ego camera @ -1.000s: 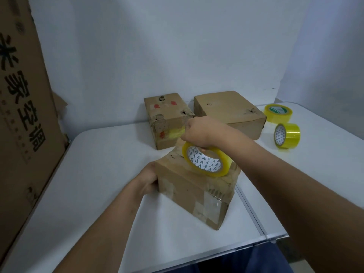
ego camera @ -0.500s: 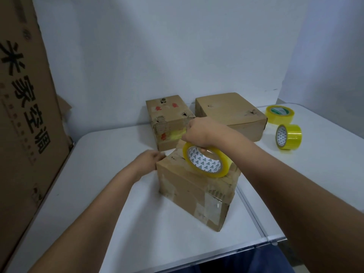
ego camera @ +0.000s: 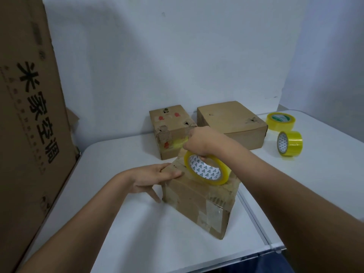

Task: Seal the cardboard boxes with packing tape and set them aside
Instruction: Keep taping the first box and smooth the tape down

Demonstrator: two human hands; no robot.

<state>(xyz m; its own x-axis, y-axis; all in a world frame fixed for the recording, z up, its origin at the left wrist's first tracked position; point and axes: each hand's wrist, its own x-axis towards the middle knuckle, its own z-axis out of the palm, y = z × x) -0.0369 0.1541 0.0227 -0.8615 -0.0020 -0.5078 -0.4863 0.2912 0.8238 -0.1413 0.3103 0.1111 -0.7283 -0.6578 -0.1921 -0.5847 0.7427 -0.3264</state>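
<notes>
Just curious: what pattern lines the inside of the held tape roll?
Small dark triangles on white, inside the tape roll, head view.

Box [ego camera: 197, 201] under my hands: matt brown cardboard, rough w/ torn edges, glossy clear tape patches. Tape roll [ego camera: 206, 170] in my right grip [ego camera: 199, 142]: shiny yellow plastic film, printed paper core. Tabletop [ego camera: 122, 229]: smooth white, metal-looking edge strip.

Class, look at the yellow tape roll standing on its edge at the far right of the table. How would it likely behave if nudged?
The standing roll rests on its curved rim, so a push would probably roll it across the smooth table. A sideways nudge may tip it flat, like the roll behind it. It looks rigid.
</notes>
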